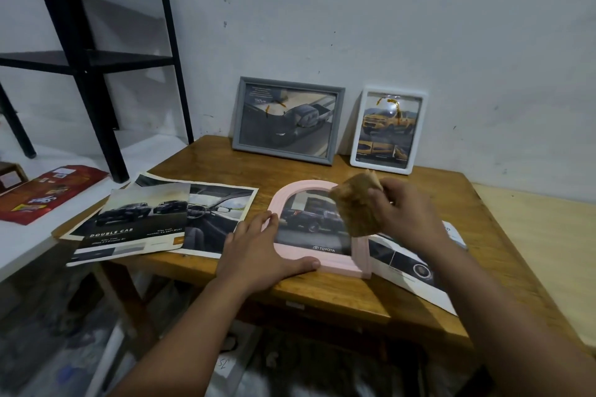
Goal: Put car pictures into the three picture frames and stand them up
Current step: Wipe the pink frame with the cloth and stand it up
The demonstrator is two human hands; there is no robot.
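pink arched frame [322,263] flat, grey frame [288,151], white frame [387,167] upright

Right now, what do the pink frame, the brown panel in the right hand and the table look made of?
Pink frame: probably moulded plastic or painted wood; even matte colour, ridged profile.
Brown panel, held by the right hand: likely fibreboard backing; dull, speckled brown face.
Table: varnished wood; grain and a soft sheen show.
The left hand rests on the frame.

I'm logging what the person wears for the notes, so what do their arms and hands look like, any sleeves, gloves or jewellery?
Both forearms are bare, no sleeves in view. The left hand and right hand wear no gloves, and no rings, watch or bracelets show.
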